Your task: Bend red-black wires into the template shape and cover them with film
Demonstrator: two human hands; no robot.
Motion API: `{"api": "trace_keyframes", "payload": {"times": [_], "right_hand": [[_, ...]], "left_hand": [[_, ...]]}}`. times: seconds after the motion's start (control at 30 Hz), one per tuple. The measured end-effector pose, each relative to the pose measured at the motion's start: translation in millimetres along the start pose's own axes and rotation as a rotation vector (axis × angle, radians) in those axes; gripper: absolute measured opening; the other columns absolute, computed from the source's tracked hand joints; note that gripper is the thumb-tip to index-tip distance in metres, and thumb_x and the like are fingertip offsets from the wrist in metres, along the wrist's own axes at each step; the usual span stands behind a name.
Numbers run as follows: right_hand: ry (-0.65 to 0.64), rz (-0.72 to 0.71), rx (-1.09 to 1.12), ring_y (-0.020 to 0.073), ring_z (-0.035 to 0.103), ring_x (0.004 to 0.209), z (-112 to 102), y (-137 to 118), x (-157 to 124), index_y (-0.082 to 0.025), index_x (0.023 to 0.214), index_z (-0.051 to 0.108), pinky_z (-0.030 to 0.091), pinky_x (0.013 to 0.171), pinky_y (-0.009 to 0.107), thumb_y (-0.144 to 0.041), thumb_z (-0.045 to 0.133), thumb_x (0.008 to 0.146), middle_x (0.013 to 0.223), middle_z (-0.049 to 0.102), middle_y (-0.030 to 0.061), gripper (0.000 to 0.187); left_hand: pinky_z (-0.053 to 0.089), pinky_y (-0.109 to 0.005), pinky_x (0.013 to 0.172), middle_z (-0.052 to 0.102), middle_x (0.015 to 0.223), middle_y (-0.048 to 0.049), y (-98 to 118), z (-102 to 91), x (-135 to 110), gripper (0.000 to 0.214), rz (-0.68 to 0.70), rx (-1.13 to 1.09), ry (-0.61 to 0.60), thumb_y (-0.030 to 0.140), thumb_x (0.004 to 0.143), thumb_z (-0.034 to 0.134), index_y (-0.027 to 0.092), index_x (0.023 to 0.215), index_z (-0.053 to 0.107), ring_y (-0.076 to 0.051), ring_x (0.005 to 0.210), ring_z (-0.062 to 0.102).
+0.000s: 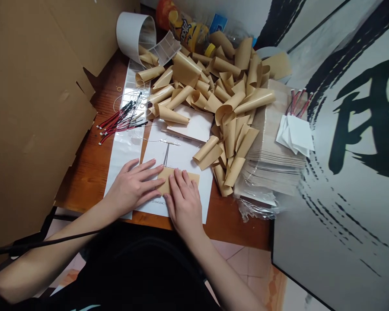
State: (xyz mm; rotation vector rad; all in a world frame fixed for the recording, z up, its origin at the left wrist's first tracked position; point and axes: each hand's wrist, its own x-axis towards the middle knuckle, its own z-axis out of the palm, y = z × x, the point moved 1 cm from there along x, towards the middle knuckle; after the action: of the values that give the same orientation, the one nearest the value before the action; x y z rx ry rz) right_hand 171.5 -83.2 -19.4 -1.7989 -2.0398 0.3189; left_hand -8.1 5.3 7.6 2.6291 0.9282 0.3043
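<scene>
Both my hands lie on a small brown sheet (164, 176) at the near side of the table. My left hand (134, 185) is spread, its fingertips at the sheet's left edge. My right hand (184, 198) rests flat across the sheet's middle with the fingers extended. Under the sheet is white paper (201, 190) with printed characters, partly hidden by my hands. Just beyond the sheet, a thin dark wire (166, 153) runs up to a small narrow clear strip (170, 142).
Curled brown paper pieces (186, 69) pile up at the back. Red and black wires with connectors (119, 119) lie left, near a white label roll (128, 36). A stack of flat packs (272, 160) on the right carries white squares with wires (294, 134). Cardboard (35, 108) stands left.
</scene>
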Motion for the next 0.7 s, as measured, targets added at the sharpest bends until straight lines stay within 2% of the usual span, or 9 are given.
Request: {"api": "trace_keyframes", "payload": {"times": [0.17,0.33,0.6,0.7], "right_hand": [[-0.031,0.031,-0.084,0.0310,0.028,0.153,2.9,-0.6,3.5,-0.013,0.158,0.031,0.032,0.120,0.052,-0.033,0.041,0.104,0.161,0.036,0.0141,0.059],[-0.014,0.062,-0.123,0.0330,0.021,0.155,4.2,-3.0,4.7,-0.014,0.160,0.026,0.028,0.121,0.054,-0.040,0.042,0.103,0.164,0.032,0.0118,0.064],[0.022,0.051,-0.069,0.0311,0.027,0.153,-0.4,-0.1,5.4,-0.016,0.161,0.022,0.029,0.121,0.053,-0.040,0.045,0.102,0.161,0.038,0.0105,0.067],[0.037,0.052,-0.051,0.0312,0.029,0.152,-1.8,0.4,5.9,-0.015,0.159,0.029,0.030,0.120,0.052,-0.039,0.047,0.102,0.160,0.041,0.0110,0.064]], "left_hand": [[0.037,-0.049,0.111,0.060,0.144,-0.0045,-2.7,2.2,-0.1,0.028,0.011,0.008,0.014,0.034,0.100,0.056,0.029,0.123,0.071,-0.028,0.140,0.050],[0.036,-0.047,0.113,0.059,0.145,-0.0063,-4.2,1.6,-1.2,0.030,0.040,-0.031,0.064,0.036,0.096,0.061,0.026,0.122,0.071,-0.028,0.140,0.050],[0.037,-0.047,0.112,0.062,0.142,-0.0098,-10.3,-4.0,3.3,0.040,0.040,-0.116,0.041,0.032,0.090,0.064,0.019,0.128,0.064,-0.028,0.137,0.053],[0.036,-0.048,0.112,0.061,0.142,-0.0114,-8.9,-4.8,4.1,0.039,0.046,-0.122,0.034,0.031,0.091,0.064,0.019,0.128,0.063,-0.029,0.138,0.052]]}}
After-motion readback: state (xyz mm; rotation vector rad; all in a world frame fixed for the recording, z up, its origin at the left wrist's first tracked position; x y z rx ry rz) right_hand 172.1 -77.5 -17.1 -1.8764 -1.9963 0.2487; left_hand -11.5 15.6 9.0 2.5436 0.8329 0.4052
